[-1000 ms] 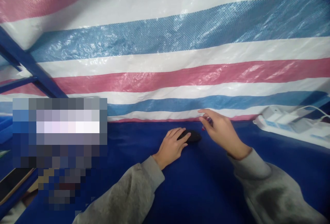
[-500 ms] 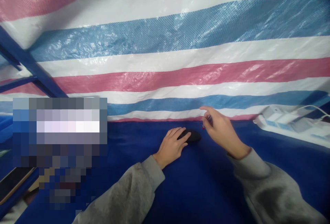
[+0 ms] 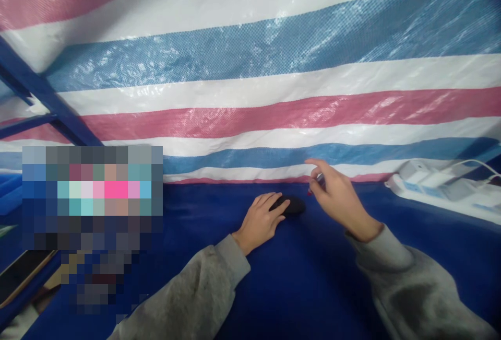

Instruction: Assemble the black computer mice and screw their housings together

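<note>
1. Both forearms covered by long grey sleeves of soft, sweatshirt-like fabric: left sleeve [image 3: 188,293], right sleeve [image 3: 430,277].
2. Each sleeve finished at the wrist by a plain grey band: left cuff [image 3: 234,250], right cuff [image 3: 385,248].
3. Left sleeve: mottled tone, soft creases seen behind cuff.
4. Right sleeve: marked by a large blurred dark patch; stain, print or shadow can't be told.
5. Left hand [image 3: 263,221], right hand [image 3: 337,196]: bare from cuff to fingertips.

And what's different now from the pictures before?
The right hand rose a tiny bit, with the small red-tipped thing in it. The pixelated patch turned from pale to pink and teal. Nothing was grabbed or let go. The left hand stayed on the black oval thing.
</note>
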The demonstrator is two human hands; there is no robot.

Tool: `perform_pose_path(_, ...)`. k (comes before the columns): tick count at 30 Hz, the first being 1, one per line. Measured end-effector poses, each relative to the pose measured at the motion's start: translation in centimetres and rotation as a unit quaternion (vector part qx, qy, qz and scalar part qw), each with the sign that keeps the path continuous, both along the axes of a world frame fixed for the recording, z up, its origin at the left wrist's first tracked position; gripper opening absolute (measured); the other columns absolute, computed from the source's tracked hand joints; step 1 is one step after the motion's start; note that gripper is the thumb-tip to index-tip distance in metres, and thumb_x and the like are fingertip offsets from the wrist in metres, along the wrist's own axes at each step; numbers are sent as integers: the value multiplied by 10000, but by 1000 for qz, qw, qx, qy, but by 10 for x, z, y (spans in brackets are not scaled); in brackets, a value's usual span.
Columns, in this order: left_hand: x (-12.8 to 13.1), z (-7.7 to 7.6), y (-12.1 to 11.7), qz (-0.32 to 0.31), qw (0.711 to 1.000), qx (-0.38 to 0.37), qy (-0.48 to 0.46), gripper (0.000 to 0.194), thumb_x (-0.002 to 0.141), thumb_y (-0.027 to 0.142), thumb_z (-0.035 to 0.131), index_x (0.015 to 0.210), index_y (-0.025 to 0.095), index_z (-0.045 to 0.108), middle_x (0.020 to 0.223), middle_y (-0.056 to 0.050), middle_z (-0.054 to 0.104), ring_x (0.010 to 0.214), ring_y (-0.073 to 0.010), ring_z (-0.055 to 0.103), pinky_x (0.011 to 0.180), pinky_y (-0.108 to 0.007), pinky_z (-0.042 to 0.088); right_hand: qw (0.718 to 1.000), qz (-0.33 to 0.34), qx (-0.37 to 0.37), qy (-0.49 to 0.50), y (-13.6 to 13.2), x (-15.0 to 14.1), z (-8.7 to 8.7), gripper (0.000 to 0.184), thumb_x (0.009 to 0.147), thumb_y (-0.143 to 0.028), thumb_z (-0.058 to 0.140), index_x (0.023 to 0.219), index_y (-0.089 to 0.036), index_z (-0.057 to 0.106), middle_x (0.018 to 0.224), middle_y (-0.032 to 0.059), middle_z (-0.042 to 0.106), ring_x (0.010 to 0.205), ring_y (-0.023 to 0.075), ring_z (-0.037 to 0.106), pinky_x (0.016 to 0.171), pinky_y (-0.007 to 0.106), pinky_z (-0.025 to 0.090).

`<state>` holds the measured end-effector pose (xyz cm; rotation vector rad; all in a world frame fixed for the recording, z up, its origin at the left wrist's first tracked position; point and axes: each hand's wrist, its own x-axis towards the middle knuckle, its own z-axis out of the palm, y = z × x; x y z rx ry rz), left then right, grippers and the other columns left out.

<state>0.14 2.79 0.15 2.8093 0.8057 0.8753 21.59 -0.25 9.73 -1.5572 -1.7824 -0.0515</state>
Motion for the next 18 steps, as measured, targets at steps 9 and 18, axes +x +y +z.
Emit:
perform_pose_path(9, 0, 2, 0, 2, 1000, -26, -6, 390, 1012, 275, 512, 1400, 237, 515, 1434, -121, 529, 1323, -281, 510, 1088, -495, 449, 997, 9, -32, 72, -6, 4, 12, 367, 831, -227, 510, 1190, -212, 586, 785, 3, 655, 547, 139, 562, 591, 292, 459)
perform_pose_path(18, -5, -4, 9, 34, 992, -117, -23, 619, 925, 186, 620, 1486, 318, 396, 1377, -87, 486, 1222, -265, 553, 1028, -484, 494, 942, 158, -183, 234, -17, 12, -17, 333, 849, -423, 619, 1103, -212, 661, 811, 7, 667, 604, 130, 592, 566, 274, 502)
